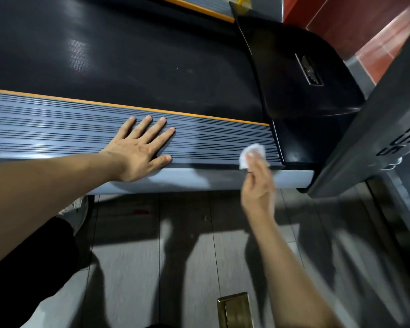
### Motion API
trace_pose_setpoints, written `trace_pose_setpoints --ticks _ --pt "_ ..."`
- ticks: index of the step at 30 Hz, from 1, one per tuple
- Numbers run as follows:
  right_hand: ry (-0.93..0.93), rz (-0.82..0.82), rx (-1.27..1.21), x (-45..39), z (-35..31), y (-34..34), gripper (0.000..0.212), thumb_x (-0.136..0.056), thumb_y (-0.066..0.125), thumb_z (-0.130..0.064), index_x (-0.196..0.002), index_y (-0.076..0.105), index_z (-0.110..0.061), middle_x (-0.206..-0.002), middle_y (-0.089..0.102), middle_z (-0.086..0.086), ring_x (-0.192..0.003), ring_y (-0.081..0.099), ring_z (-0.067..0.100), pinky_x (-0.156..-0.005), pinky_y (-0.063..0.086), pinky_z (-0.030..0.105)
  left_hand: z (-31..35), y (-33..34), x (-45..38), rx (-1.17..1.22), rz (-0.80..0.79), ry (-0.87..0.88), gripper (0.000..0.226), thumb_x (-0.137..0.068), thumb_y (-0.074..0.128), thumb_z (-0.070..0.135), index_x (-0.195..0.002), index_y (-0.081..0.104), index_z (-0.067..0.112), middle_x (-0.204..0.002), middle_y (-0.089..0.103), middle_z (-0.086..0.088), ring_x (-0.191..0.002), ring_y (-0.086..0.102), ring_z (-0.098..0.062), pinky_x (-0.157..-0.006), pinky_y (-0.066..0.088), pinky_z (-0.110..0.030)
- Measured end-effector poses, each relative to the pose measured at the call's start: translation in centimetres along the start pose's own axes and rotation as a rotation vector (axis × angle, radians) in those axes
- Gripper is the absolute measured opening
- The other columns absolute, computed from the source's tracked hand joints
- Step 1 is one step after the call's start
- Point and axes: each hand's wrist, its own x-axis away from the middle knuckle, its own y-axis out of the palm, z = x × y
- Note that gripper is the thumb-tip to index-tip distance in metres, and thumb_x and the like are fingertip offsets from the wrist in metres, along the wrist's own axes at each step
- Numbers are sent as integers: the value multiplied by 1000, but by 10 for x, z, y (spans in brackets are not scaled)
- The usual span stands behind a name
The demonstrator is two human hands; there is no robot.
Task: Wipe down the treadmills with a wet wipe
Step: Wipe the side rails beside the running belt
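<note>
On the grey side rail [85,119] of the treadmill, the left hand [137,150] lies flat and open, while the right hand [258,185] pinches the wet wipe [252,155] near the black cover [301,74] — mid-wipe — next, I think, slide it along.

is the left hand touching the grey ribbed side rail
Touching: the head view shows the left hand lying flat, fingers spread, on the ribbed side rail.
</note>
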Motion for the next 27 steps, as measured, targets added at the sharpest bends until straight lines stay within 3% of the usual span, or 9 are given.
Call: trace_pose_setpoints --ticks 4,6,10,12,15,18,21,23,27 --pt "290 126 -39 -11 13 -7 42 -94 46 4 -133 62 -2 -142 57 15 -135 51 33 -113 25 8 0 2 1 -10 9 12 91 -74 -22 75 -156 -26 37 -166 -27 5 -154 -24 -23 -123 -15 -47" --pt "165 76 -73 -3 -21 9 44 -93 46 1 -134 61 -3 -141 57 14 -133 52 32 -113 23 7 0 1 1 -10 6 13 91 -74 -22 75 -157 -25 36 -166 -26 5 -154 -24 -23 -123 -15 -47" --pt "-304 -192 -148 24 -105 44 48 -94 40 -13 -138 59 -10 -145 55 9 -138 46 20 -122 25 31 -2 -4 3 6 -15 28 97 -71 -19 78 -159 -19 36 -168 -22 3 -155 -20 -24 -124 -13 -46" --pt "-377 -280 -165 12 -112 50 49 -94 40 -14 -138 60 -12 -146 54 8 -139 46 20 -121 29 35 -11 -7 8 -8 -3 70 100 -71 -18 81 -160 -13 34 -169 -17 1 -156 -14 -24 -125 -10 -42" --pt "-150 -245 -138 -30 -90 49 48 -92 42 -13 -136 62 -12 -146 54 9 -137 49 23 -115 30 22 -36 -12 34 -97 -22 128 88 -79 -14 70 -160 -12 35 -170 -13 -1 -157 -8 -25 -126 -3 -38" --pt "97 -180 36 -64 -73 50 44 -97 43 -7 -138 58 -13 -147 52 10 -130 50 34 -101 43 35 -70 -16 68 -188 30 131 73 -92 -4 61 -161 -3 40 -171 5 -3 -157 13 -30 -124 19 -47" --pt "18 -124 54 -71 -115 69 39 -91 44 1 -125 60 -11 -129 58 11 -113 56 33 -93 48 39 -94 -21 102 -182 -31 16 67 -97 13 57 -162 8 40 -168 24 -7 -150 32 -35 -111 36 -55" --pt "-175 -147 -74 -62 -163 86 26 -90 45 1 -101 60 -17 -108 59 7 -93 60 26 -85 51 45 -100 -17 116 -140 -50 -27 73 -92 12 60 -161 -1 41 -170 11 -5 -155 20 -32 -118 28 -56" --pt "-464 -351 -60 -39 -209 110 35 -93 51 -3 -124 62 -17 -136 57 4 -125 52 24 -105 43 39 -97 -8 119 -85 -66 -51 81 -81 0 68 -154 -25 44 -165 -24 5 -155 -13 -26 -125 0 -53"
